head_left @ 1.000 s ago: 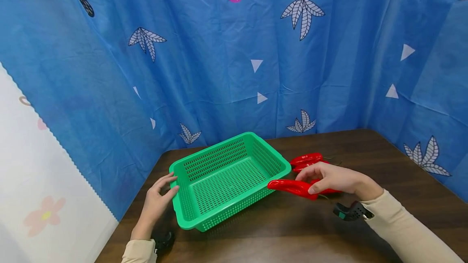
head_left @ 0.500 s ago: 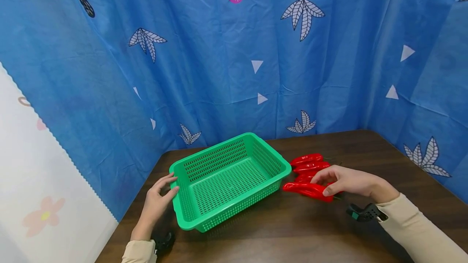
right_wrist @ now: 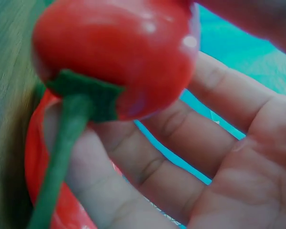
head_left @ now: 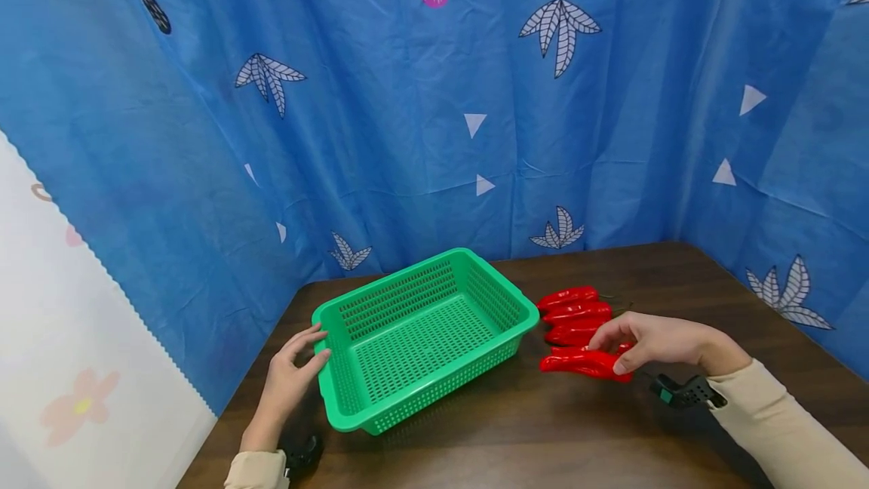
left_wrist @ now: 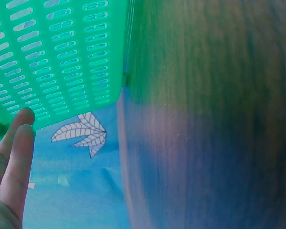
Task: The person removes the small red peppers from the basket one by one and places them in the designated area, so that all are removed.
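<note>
My right hand pinches a long red pepper between thumb and fingers, right of the basket and close over the near end of a row of red peppers. In the right wrist view the held pepper's rounded end and green stem show large, and another red pepper appears beyond the fingers. At the left, my left hand touches the end rim of a green plastic basket with relaxed fingers. Its fingertips meet the basket's slotted wall in the left wrist view.
The basket stands at an angle on a dark wooden table, with bare mesh showing on its floor. A blue patterned curtain hangs behind the table. White patterned fabric is at the left.
My right hand has carried the pepper rightward and slightly toward me, away from the basket to the row's near end. More of the lying peppers show. My left hand has stayed at the rim.
</note>
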### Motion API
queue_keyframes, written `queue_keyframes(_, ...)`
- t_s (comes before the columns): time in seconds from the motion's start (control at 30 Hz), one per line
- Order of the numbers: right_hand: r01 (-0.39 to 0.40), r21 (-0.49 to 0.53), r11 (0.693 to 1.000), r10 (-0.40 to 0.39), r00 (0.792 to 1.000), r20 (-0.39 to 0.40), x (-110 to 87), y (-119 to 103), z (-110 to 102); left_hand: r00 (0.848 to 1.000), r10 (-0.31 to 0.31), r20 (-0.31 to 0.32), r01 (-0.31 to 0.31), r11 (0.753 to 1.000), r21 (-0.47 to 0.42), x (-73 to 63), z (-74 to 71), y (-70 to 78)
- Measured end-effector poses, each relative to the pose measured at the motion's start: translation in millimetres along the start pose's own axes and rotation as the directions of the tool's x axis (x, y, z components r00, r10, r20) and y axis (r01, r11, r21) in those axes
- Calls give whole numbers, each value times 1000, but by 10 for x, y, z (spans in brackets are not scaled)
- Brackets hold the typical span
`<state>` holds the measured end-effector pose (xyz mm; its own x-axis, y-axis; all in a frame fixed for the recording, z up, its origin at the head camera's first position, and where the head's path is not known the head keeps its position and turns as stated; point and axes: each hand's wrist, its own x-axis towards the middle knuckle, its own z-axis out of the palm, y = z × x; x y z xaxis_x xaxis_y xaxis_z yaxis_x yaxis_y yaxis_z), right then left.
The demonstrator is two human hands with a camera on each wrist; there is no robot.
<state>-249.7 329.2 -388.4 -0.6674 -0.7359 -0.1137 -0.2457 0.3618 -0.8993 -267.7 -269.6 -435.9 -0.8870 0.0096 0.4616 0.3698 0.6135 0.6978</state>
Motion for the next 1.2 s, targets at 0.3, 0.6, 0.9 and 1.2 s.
queue_keyframes(0.3,-1,-17,1000,1,1000,2,-48,74,-5,1000,-23,1,23,1000,20,-15,-14,0)
queue_keyframes(0.6,3,-93,996,0,999,35,-86,88,-19,1000,0,-9,1,1000,19,-30,-20,-1)
queue_keyframes(0.9,-43,-130,991,43,999,-7,-74,78,-8,1000,6,-10,-5,1000,30,-17,-12,18)
queue_keyframes(1.2,-115,-170,979,105,992,-69,-51,64,2,1000,12,0,-12,1000,16,-7,-1,41)
